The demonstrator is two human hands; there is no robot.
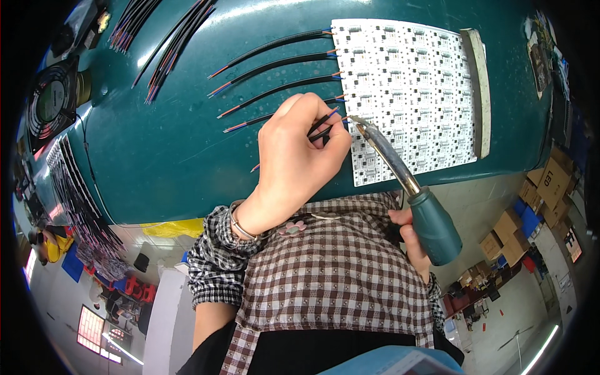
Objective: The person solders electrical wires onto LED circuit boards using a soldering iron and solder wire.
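A white circuit board panel (409, 94) with rows of small black parts lies on the green table. Several black cables (278, 60) reach from its left edge, their red and blue wire ends touching the board. My left hand (297, 144) pinches black cable (320, 125) at the panel's left edge, lower down the row. My right hand (414, 242), partly hidden behind the handle, grips a soldering iron (434, 225) with a green handle. The iron's tip rests at or just over the board's left edge, close to the wire ends by my left fingers; exact contact cannot be made out.
A metal bar (477, 94) lies along the panel's right edge. Loose cable bundles (178, 53) are at the far left of the table, a black fan (53, 103) beyond. More cables (81, 194) hang over the left edge. Cardboard boxes (550, 184) stand at the right.
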